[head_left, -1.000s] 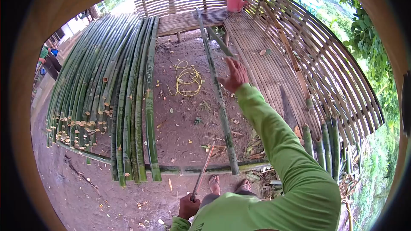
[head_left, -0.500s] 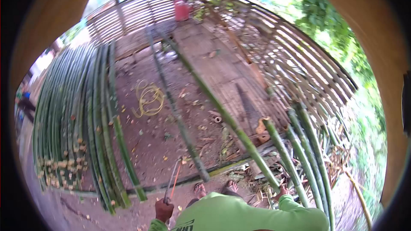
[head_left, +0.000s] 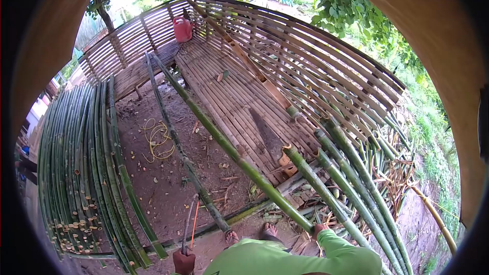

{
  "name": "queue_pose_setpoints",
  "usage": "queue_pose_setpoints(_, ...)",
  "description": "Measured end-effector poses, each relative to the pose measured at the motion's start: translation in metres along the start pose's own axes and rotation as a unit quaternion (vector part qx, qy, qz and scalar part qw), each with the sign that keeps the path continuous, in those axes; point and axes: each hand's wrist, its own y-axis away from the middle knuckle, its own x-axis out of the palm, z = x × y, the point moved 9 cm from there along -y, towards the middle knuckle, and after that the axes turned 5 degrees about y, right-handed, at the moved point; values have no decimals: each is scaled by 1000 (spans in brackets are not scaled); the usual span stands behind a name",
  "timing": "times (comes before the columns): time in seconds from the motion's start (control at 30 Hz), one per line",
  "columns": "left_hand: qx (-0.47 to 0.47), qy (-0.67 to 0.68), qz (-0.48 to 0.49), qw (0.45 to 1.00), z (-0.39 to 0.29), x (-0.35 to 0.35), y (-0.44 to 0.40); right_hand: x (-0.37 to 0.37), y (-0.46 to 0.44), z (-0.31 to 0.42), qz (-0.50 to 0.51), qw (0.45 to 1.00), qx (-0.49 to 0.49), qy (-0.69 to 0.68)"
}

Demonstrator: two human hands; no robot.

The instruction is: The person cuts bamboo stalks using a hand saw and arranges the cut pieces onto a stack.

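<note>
At the lower left, my left hand (head_left: 184,261) is closed round the handle of a hacksaw (head_left: 189,222), which has a thin curved frame and a straight orange strip. The saw points forward, apart from the bamboo. My right hand (head_left: 320,230) grips the near end of a long green bamboo pole (head_left: 229,148). This pole slants away to the far end of the slatted bench (head_left: 219,89). Left of it, a thinner, darker bamboo pole (head_left: 179,153) ends by my foot (head_left: 232,237).
Many cut bamboo poles (head_left: 76,147) lie side by side at the left. Several more (head_left: 351,173) lean at the right. A handsaw (head_left: 265,131) and a red watering can (head_left: 182,29) rest on the bench. A yellow coiled hose (head_left: 157,140) lies on the dirt.
The view has tilted up and shifted right, showing more of the fence and trees. Both hands keep their hold on the hacksaw and the bamboo pole.
</note>
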Motion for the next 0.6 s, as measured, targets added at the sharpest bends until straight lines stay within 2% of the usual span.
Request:
queue_pose_setpoints(0.07,1,7,2,1000,9,7,-2,-31,-9,31,-81,992,-20,-92)
queue_pose_setpoints(0.13,6,0,-4,1000,8,10,-4,-86,-3,78,-141,983,-56,-106)
queue_pose_setpoints(0.2,8,-18,-16,1000,-5,13,-5,-110,-20,106,-170,969,-48,-172)
queue_pose_setpoints(0.27,29,-37,-38,998,-25,14,-3,-132,-22,106,-294,885,-93,-349)
queue_pose_setpoints(0.3,32,-42,-41,998,-34,16,0,-138,-11,101,-361,869,-115,-319)
queue_pose_setpoints(0.33,36,-48,-48,997,-45,13,2,-141,11,93,-268,912,-79,-300)
queue_pose_setpoints(0.37,35,-64,-45,996,-57,11,4,-108,6,73,-224,915,-108,-318)
queue_pose_setpoints(0.4,37,-76,-38,996,-67,11,3,-56,-2,44,-72,971,-10,-227)
queue_pose_setpoints(0.47,67,-65,-38,995,-81,14,1,34,-4,-25,-70,988,-5,-138)
queue_pose_setpoints(0.5,82,-59,-32,994,-88,19,1,41,19,-42,21,990,51,-132)
queue_pose_setpoints(0.6,177,-70,-6,982,-116,45,-9,71,26,-80,55,985,139,-81)
